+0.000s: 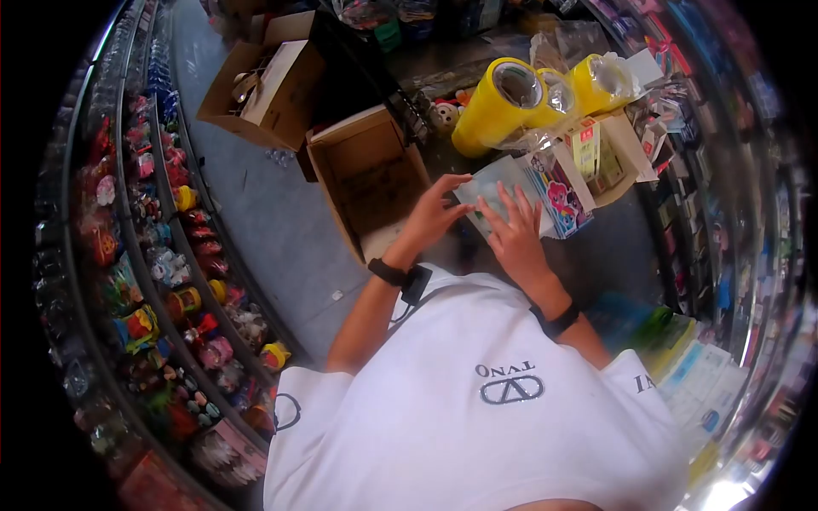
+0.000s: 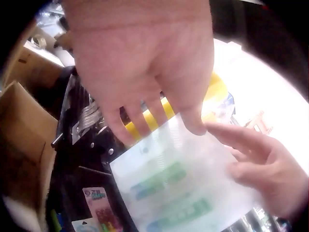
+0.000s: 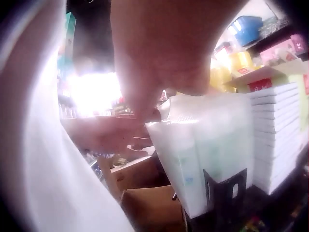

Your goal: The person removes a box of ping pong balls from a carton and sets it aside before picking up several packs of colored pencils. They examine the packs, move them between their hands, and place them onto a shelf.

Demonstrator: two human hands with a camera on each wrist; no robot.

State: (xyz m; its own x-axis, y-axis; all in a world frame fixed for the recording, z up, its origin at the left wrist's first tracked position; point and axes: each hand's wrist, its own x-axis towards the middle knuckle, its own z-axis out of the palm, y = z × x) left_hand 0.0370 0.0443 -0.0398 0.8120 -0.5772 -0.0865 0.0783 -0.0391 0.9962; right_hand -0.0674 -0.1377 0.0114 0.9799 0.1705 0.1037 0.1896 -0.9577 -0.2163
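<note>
A translucent white packet (image 2: 178, 179) with green and blue marks showing through lies under both hands. At its upper edge in the left wrist view, the left hand (image 2: 145, 63) has its thumb on the packet and its fingers stretched out beyond it. The right hand (image 2: 265, 169) rests on the packet's right side, its index fingertip close to the left thumb. From the head view, the left hand (image 1: 434, 213) is at the packet's left edge and the right hand (image 1: 515, 234) lies over it with fingers spread. In the right wrist view the packet (image 3: 207, 145) stands beside a stack of white items (image 3: 275, 135).
Yellow tape rolls (image 1: 498, 106) stand behind the packet. An open carton (image 1: 613, 162) is at the right, beside colourful cartoon packaging (image 1: 562, 200). Two cardboard boxes (image 1: 371, 183) (image 1: 273, 94) lie at the left. Shelves of goods (image 1: 183, 298) line both sides.
</note>
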